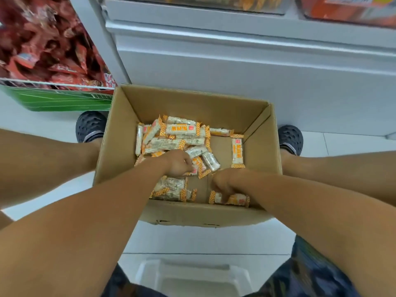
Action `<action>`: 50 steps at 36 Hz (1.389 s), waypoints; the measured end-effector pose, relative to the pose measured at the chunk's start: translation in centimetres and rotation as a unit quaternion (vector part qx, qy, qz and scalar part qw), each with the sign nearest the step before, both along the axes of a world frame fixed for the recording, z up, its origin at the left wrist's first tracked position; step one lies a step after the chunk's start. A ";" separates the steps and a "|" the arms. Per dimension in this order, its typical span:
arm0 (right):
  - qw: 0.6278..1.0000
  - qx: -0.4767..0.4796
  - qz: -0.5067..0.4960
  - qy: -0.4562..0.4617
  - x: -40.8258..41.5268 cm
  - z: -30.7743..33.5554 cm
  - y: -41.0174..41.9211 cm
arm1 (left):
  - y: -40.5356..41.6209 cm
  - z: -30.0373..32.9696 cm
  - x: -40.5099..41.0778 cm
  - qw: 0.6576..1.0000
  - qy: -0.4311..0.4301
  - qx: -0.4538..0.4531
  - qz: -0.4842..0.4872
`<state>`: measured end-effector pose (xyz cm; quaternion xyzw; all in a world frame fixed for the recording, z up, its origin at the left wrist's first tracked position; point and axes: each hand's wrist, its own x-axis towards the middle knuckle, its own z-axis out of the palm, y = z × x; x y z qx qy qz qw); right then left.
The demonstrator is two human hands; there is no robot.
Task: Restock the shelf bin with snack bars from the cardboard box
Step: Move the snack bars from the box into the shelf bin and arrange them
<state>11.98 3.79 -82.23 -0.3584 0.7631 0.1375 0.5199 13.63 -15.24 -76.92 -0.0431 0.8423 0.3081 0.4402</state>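
While both bare arms are being reached down into the open brown cardboard box (188,146) on the pale tiled floor, white-and-orange wrapped snack bars (171,136) are being gathered for restocking. The left hand (179,162) is being curled around bars near the middle of the heap, its fingers closed on a wrapper or two, though exactly how many are being held cannot be told. The right hand (222,184) is being pressed down at the near wall of the box, its fingers bent around a bar (236,199) lying there. Most bars are being left piled toward the box's left and far side, with one bar (237,153) lying apart by the right wall. The box is being kept between the person's dark shoes (91,125), seemingly so that both hands can be worked at once. A white shelf unit (235,61) is standing just behind the box; a bin of orange packets (225,2) is showing at the top edge, likely the destination. A wire basket of red packets (42,43) is standing to the left.
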 end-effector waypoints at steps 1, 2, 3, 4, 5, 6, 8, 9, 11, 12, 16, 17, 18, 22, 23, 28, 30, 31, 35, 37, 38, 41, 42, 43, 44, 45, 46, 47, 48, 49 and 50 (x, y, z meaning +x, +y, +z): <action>1.000 0.002 0.005 0.004 0.0 -0.2 -0.2 | 0.1 0.0 -0.1 1.000 -0.003 0.002 0.013; 1.000 -0.001 -0.004 0.010 -0.2 -0.3 -0.2 | 0.2 0.0 -0.3 1.000 -0.007 -0.004 0.019; 0.999 -0.010 -0.042 0.014 -0.7 -0.5 -0.1 | 0.2 -0.2 -0.5 1.000 -0.016 -0.017 0.021; 0.993 -0.029 -0.112 0.006 -1.4 -0.6 0.1 | 0.1 -0.2 -0.6 0.999 -0.030 -0.034 0.023; 0.975 -0.052 -0.214 -0.022 -2.2 -0.7 0.3 | 0.2 -0.2 -0.6 0.997 -0.043 -0.044 0.037; 0.935 -0.084 -0.337 -0.072 -3.0 -0.4 0.4 | 0.2 -0.3 -0.7 0.996 -0.055 -0.038 0.066; 0.783 -0.166 -0.564 -0.201 -4.6 0.8 0.1 | 0.3 -0.4 -0.6 0.984 -0.081 0.021 0.155; 0.690 -0.203 -0.641 -0.268 -5.3 1.4 -0.1 | 0.6 -0.2 -0.6 0.975 -0.086 0.056 0.195; 0.577 -0.253 -0.698 -0.340 -6.1 2.7 -0.7 | 1.1 -0.1 -0.9 0.957 -0.075 0.107 0.260; 0.587 -0.263 -0.691 -0.330 -6.4 3.1 -0.9 | 1.3 0.0 -1.0 0.946 -0.063 0.124 0.291; 0.862 -0.175 -0.467 -0.091 -5.4 1.1 -0.5 | 1.3 0.1 -1.4 0.928 -0.043 0.117 0.350; 0.924 -0.123 -0.359 -0.055 -4.8 0.2 0.0 | 1.2 0.3 -1.2 0.929 -0.048 0.111 0.350; 0.968 -0.060 -0.242 -0.016 -3.9 -0.1 0.3 | 1.1 0.4 -1.0 0.930 -0.052 0.106 0.348; 0.989 0.043 0.027 0.136 -0.8 -1.6 1.8 | 0.8 0.3 -0.7 0.931 -0.042 0.100 0.348; 0.987 0.040 0.033 0.153 -0.6 -1.8 1.8 | 0.9 0.2 -0.7 0.929 -0.043 0.105 0.351; 0.993 0.012 -0.003 0.117 -2.5 -0.4 0.6 | 1.2 -0.2 -1.0 0.929 -0.026 0.091 0.358; 0.996 0.033 0.014 0.081 -3.0 0.1 1.0 | 1.1 -0.2 -1.1 0.929 -0.015 0.080 0.361; 0.995 0.051 0.023 0.077 -3.0 0.1 1.5 | 1.1 -0.3 -1.2 0.929 -0.016 0.078 0.360; 0.990 0.055 0.022 0.128 -1.7 -0.7 3.4 | 1.0 -0.2 -1.2 0.931 -0.036 0.075 0.355; 0.989 0.040 -0.006 0.143 -1.2 -1.1 3.1 | 1.2 0.0 -1.2 0.928 -0.038 0.086 0.361; 0.989 0.038 -0.031 0.138 -1.0 -1.2 2.7 | 1.2 0.0 -1.2 0.925 -0.038 0.095 0.365; 0.990 0.036 -0.099 0.098 -0.6 -1.0 1.4 | 1.0 -0.1 -0.9 0.920 -0.051 0.119 0.369; 0.988 0.032 -0.124 0.088 -0.5 -1.0 1.2 | 0.9 -0.1 -0.8 0.920 -0.055 0.123 0.369; 0.986 0.029 -0.148 0.077 -0.3 -0.9 0.9 | 0.8 0.0 -0.6 0.920 -0.057 0.120 0.368; 0.984 0.026 -0.163 0.068 0.1 -0.8 0.7 | 0.8 0.1 -0.6 0.922 -0.057 0.115 0.365; 0.982 0.022 -0.181 0.057 0.4 -0.8 0.4 | 0.9 0.3 -0.5 0.924 -0.052 0.107 0.365; 0.979 0.021 -0.195 0.047 0.7 -0.9 0.2 | 0.9 0.4 -0.6 0.925 -0.049 0.105 0.362; 0.974 0.017 -0.223 0.033 0.9 -1.1 0.1 | 1.0 0.3 -0.6 0.926 -0.050 0.105 0.360; 0.963 0.007 -0.268 0.011 1.0 -1.2 0.1 | 0.9 0.0 -0.7 0.927 -0.052 0.103 0.356; 0.945 -0.004 -0.327 -0.017 0.9 -1.1 -0.1 | 0.9 -0.2 -0.8 0.927 -0.054 0.093 0.359; 0.924 -0.014 -0.381 -0.041 0.6 -0.6 -0.3 | 0.8 -0.3 -0.8 0.926 -0.053 0.088 0.364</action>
